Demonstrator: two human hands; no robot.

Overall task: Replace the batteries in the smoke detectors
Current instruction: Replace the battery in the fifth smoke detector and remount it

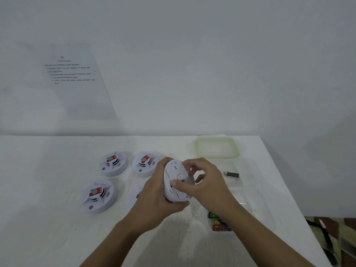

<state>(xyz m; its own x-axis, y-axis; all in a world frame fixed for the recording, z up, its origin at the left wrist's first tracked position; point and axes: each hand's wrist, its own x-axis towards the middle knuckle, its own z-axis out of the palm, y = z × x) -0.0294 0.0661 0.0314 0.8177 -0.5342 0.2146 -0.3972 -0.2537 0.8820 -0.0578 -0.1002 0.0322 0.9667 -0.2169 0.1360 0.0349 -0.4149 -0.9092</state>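
I hold a white round smoke detector (176, 182) above the table, tilted with its back side facing me. My left hand (156, 197) grips it from the left and below. My right hand (202, 182) curls over its right edge, thumb pressing on the back near a yellowish spot. Three more detectors with red labels lie face up on the table: two at the back (113, 163) (144, 162) and one nearer (99, 195). Another detector (135, 195) is mostly hidden behind my left hand. A single black battery (231, 174) lies in a clear tray to the right.
A clear container (221, 224) under my right forearm holds several coloured batteries. A clear lid with a green rim (217, 147) lies at the back right. A printed sheet (75, 79) hangs on the wall. The table's right edge (300, 209) runs diagonally.
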